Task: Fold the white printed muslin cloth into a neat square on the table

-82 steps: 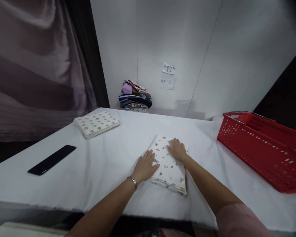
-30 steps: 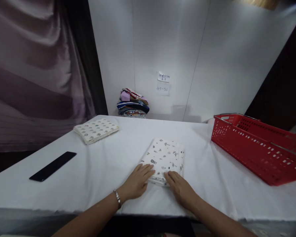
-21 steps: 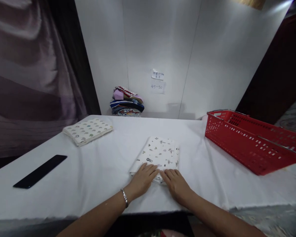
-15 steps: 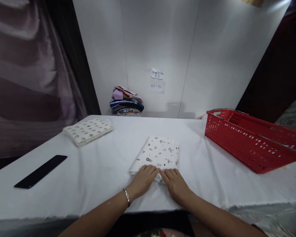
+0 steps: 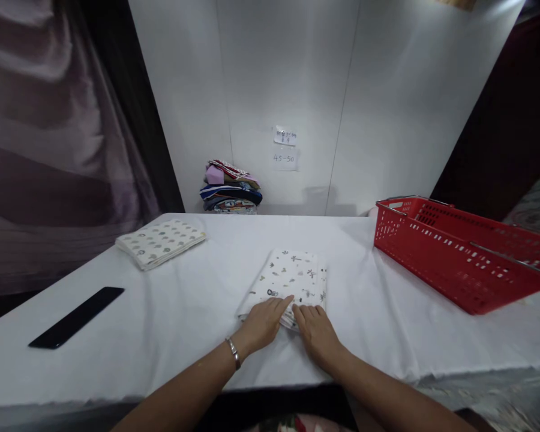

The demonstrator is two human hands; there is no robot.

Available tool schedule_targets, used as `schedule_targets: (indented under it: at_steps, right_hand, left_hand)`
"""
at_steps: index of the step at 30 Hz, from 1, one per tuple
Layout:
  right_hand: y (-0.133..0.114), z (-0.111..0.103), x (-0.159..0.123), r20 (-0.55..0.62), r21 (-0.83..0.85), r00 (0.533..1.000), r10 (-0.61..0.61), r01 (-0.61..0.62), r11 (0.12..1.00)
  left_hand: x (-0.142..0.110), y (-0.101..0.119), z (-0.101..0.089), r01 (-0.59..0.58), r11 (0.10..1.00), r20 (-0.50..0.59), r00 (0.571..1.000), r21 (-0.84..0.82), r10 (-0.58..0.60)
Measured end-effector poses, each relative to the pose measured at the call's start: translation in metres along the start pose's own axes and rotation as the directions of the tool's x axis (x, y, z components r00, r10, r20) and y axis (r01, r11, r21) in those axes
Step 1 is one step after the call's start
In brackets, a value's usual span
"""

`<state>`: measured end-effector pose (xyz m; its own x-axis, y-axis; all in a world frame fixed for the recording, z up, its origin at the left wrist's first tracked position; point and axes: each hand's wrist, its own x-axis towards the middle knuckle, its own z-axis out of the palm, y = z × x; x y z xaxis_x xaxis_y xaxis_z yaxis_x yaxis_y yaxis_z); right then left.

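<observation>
A folded white cloth (image 5: 292, 273) with small printed palm trees and animals lies in front of me on the table. My left hand (image 5: 261, 327) is at its near left edge, index finger stretched out over the fabric and the other fingers curled down. Beside it my right hand (image 5: 317, 336) has its bent fingers over the near right edge. Both thumbs are hidden. Layers of the fold show between the two hands. A bracelet (image 5: 233, 353) circles my left wrist.
On the white-covered table (image 5: 198, 336), another folded printed cloth (image 5: 162, 242) lies at far left, with a flat black strip (image 5: 76, 318) nearer. A red plastic basket (image 5: 450, 258) stands at right. Folded fabrics (image 5: 231, 187) are stacked by the wall, near paper notes (image 5: 285, 147).
My left hand has changed shape: its index finger now reaches further up the cloth, while the other fingers have curled. My right hand and the cloth stay nearly in place.
</observation>
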<state>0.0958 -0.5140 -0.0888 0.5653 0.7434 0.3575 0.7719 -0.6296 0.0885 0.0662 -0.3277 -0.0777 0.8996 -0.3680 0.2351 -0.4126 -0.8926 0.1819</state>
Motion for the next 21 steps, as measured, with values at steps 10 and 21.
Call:
schedule_targets:
  at_steps: [10, 21]
  right_hand:
    - [0.013, -0.006, 0.005, 0.084, 0.032, 0.995, -0.049, 0.047, 0.998]
    - [0.024, -0.024, 0.016, 0.222, 0.058, 0.974, -0.053, 0.042, 0.997]
  left_hand:
    - [-0.014, 0.013, 0.009, -0.003, 1.000, -0.148, 0.989, 0.031, 0.007]
    - [0.001, 0.014, 0.020, 0.064, 0.988, -0.222, 0.974, 0.140, -0.032]
